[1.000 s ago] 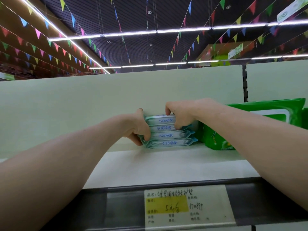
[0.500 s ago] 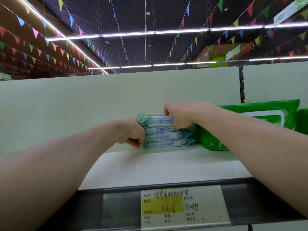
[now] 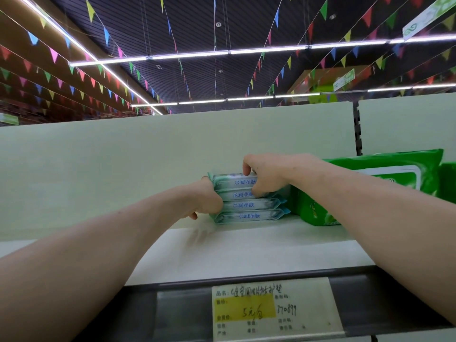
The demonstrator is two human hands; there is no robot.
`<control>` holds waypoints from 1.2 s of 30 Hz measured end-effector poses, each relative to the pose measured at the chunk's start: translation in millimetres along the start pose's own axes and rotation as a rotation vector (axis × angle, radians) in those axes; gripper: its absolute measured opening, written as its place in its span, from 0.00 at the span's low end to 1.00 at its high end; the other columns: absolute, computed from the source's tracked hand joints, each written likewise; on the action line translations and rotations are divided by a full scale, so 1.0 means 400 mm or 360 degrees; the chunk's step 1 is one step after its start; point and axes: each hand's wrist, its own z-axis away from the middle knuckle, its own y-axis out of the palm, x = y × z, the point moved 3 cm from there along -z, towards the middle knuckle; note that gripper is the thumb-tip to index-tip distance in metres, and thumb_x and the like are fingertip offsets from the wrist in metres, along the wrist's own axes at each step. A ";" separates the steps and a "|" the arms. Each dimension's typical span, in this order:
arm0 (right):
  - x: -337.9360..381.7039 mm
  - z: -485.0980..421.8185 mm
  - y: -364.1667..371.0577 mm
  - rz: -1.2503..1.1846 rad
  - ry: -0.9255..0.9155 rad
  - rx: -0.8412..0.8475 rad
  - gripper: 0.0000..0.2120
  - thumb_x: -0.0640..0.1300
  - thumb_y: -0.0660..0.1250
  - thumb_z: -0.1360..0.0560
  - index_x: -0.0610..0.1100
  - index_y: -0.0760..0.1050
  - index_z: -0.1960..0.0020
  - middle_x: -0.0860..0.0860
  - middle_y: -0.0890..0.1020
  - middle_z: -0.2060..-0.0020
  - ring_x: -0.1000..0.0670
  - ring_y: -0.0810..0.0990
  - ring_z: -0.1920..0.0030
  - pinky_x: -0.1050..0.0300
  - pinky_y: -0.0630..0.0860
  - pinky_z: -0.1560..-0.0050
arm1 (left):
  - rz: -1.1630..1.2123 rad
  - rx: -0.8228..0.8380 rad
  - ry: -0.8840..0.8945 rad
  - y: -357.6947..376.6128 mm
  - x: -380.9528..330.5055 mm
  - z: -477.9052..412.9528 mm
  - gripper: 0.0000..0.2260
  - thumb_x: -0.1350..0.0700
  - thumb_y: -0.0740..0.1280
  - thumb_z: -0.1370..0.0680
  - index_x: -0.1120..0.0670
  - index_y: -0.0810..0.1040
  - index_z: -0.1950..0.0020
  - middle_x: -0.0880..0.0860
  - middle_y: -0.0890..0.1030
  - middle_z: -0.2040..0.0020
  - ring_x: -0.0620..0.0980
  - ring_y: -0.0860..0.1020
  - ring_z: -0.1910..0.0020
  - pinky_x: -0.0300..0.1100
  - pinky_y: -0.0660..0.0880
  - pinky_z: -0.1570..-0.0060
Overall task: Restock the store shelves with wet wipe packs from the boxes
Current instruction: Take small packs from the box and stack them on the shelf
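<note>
Four wet wipe packs [image 3: 246,204] sit stacked on the shelf [image 3: 246,253] beside a green wipe pack [image 3: 385,174] — left hand [image 3: 204,201] and right hand [image 3: 266,176] both grip them; bare shelf alongside suggests an early stage.

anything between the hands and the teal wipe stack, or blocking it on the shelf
Nothing visible. The left hand grips the stack of wipe packs at its left end, the right hand its top; it sits on the shelf beside the green pack.

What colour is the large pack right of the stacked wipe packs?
The large pack is bright green with a white panel, best in the head view.
</note>
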 end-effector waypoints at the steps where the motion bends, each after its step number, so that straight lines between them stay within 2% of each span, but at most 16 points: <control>1: 0.000 0.000 0.000 -0.0019 -0.0011 -0.0010 0.20 0.45 0.69 0.27 0.49 0.66 0.39 0.51 0.75 0.50 0.47 0.75 0.50 0.48 0.76 0.46 | -0.0006 -0.0008 0.0008 -0.001 0.001 0.003 0.24 0.61 0.62 0.26 0.53 0.64 0.30 0.55 0.74 0.39 0.55 0.75 0.42 0.44 0.77 0.56; 5: -0.005 -0.001 0.000 -0.0036 -0.0021 -0.0044 0.18 0.45 0.68 0.26 0.48 0.67 0.39 0.52 0.74 0.52 0.47 0.75 0.50 0.50 0.75 0.47 | -0.0014 -0.0040 0.0023 -0.003 0.001 0.003 0.22 0.61 0.62 0.27 0.53 0.67 0.32 0.56 0.75 0.41 0.55 0.76 0.43 0.45 0.76 0.54; 7: -0.005 -0.001 -0.001 -0.0055 -0.0029 -0.0047 0.18 0.47 0.68 0.26 0.48 0.67 0.39 0.51 0.75 0.50 0.47 0.75 0.49 0.50 0.75 0.46 | 0.0041 -0.0001 0.0028 -0.005 -0.003 0.005 0.20 0.62 0.61 0.25 0.54 0.69 0.33 0.55 0.75 0.40 0.54 0.74 0.40 0.46 0.76 0.49; 9: -0.004 0.000 -0.004 -0.0104 -0.0032 -0.0041 0.18 0.50 0.67 0.26 0.48 0.69 0.39 0.52 0.75 0.48 0.48 0.76 0.48 0.49 0.75 0.44 | 0.0085 0.0041 0.0047 -0.008 -0.008 0.009 0.18 0.63 0.60 0.24 0.54 0.70 0.33 0.54 0.75 0.38 0.53 0.73 0.39 0.46 0.74 0.49; 15: -0.002 -0.002 0.001 -0.0144 -0.0041 -0.0060 0.17 0.53 0.64 0.23 0.48 0.68 0.37 0.51 0.75 0.44 0.48 0.75 0.47 0.48 0.74 0.42 | 0.0031 0.0133 0.0026 -0.009 -0.019 0.033 0.15 0.62 0.60 0.22 0.52 0.70 0.36 0.53 0.76 0.41 0.51 0.76 0.43 0.49 0.76 0.47; 16: -0.001 -0.001 0.001 -0.0154 -0.0037 -0.0049 0.18 0.53 0.65 0.24 0.48 0.68 0.37 0.51 0.75 0.44 0.48 0.75 0.47 0.48 0.74 0.42 | 0.0013 0.0119 0.0009 -0.013 -0.020 0.033 0.17 0.61 0.61 0.22 0.53 0.68 0.33 0.53 0.76 0.40 0.52 0.76 0.43 0.49 0.76 0.49; 18: 0.000 0.003 -0.002 -0.0161 -0.0016 0.0005 0.22 0.55 0.68 0.27 0.49 0.67 0.37 0.52 0.75 0.45 0.48 0.76 0.47 0.48 0.75 0.42 | -0.0005 0.0025 0.0028 -0.025 -0.023 0.029 0.28 0.60 0.66 0.25 0.53 0.60 0.27 0.54 0.72 0.38 0.54 0.72 0.42 0.47 0.74 0.50; 20: 0.002 0.007 -0.002 -0.0076 -0.0008 0.0044 0.25 0.52 0.72 0.30 0.50 0.65 0.37 0.52 0.75 0.48 0.48 0.76 0.49 0.48 0.76 0.44 | -0.0137 -0.0181 0.0184 -0.044 -0.033 0.026 0.40 0.57 0.70 0.27 0.50 0.50 0.22 0.56 0.68 0.32 0.57 0.69 0.36 0.49 0.72 0.42; 21: 0.004 0.007 0.000 -0.0011 -0.0009 0.0036 0.26 0.50 0.72 0.30 0.50 0.64 0.37 0.52 0.75 0.49 0.47 0.76 0.49 0.48 0.76 0.45 | -0.0278 -0.0320 0.0294 -0.052 -0.042 0.028 0.42 0.54 0.71 0.27 0.48 0.49 0.21 0.56 0.65 0.29 0.57 0.66 0.33 0.51 0.69 0.36; 22: 0.007 0.006 0.002 0.0044 -0.0013 0.0015 0.26 0.49 0.73 0.30 0.50 0.64 0.37 0.52 0.75 0.50 0.47 0.76 0.50 0.47 0.76 0.45 | -0.0431 -0.0454 0.0410 -0.056 -0.053 0.033 0.39 0.50 0.70 0.27 0.45 0.51 0.21 0.55 0.65 0.28 0.56 0.64 0.30 0.53 0.66 0.33; 24: 0.011 0.004 0.002 0.0111 -0.0021 -0.0007 0.26 0.48 0.73 0.30 0.49 0.64 0.37 0.51 0.74 0.50 0.47 0.76 0.50 0.46 0.76 0.45 | -0.0702 -0.0627 0.0613 -0.051 -0.074 0.041 0.28 0.45 0.66 0.24 0.42 0.64 0.25 0.52 0.70 0.31 0.53 0.65 0.32 0.52 0.62 0.34; 27: 0.012 0.006 -0.013 0.0216 -0.0017 -0.0022 0.22 0.47 0.72 0.29 0.47 0.66 0.40 0.49 0.76 0.48 0.46 0.76 0.49 0.48 0.77 0.46 | -0.0895 -0.0699 0.0755 -0.037 -0.094 0.047 0.15 0.46 0.63 0.21 0.42 0.76 0.35 0.48 0.78 0.41 0.50 0.72 0.43 0.48 0.61 0.40; 30: 0.014 -0.004 -0.027 0.0331 -0.0034 -0.0093 0.14 0.42 0.69 0.27 0.43 0.72 0.43 0.47 0.79 0.47 0.46 0.77 0.51 0.53 0.76 0.52 | -0.0977 -0.0756 0.0738 -0.044 -0.099 0.044 0.13 0.49 0.61 0.20 0.42 0.78 0.37 0.47 0.80 0.47 0.48 0.72 0.54 0.47 0.61 0.43; 32: 0.016 -0.017 -0.020 0.0388 -0.0037 -0.0092 0.10 0.37 0.65 0.25 0.42 0.74 0.44 0.45 0.80 0.47 0.47 0.75 0.55 0.55 0.73 0.56 | -0.1004 -0.0753 0.0711 -0.044 -0.101 0.038 0.13 0.50 0.60 0.20 0.42 0.79 0.38 0.47 0.82 0.47 0.49 0.74 0.54 0.47 0.61 0.45; 36: 0.024 -0.024 -0.008 0.0464 -0.0025 -0.0037 0.09 0.34 0.63 0.26 0.43 0.74 0.47 0.46 0.79 0.47 0.48 0.73 0.57 0.56 0.72 0.57 | -0.1042 -0.0752 0.0724 -0.037 -0.107 0.038 0.14 0.53 0.58 0.19 0.44 0.81 0.41 0.49 0.83 0.49 0.52 0.77 0.51 0.46 0.60 0.51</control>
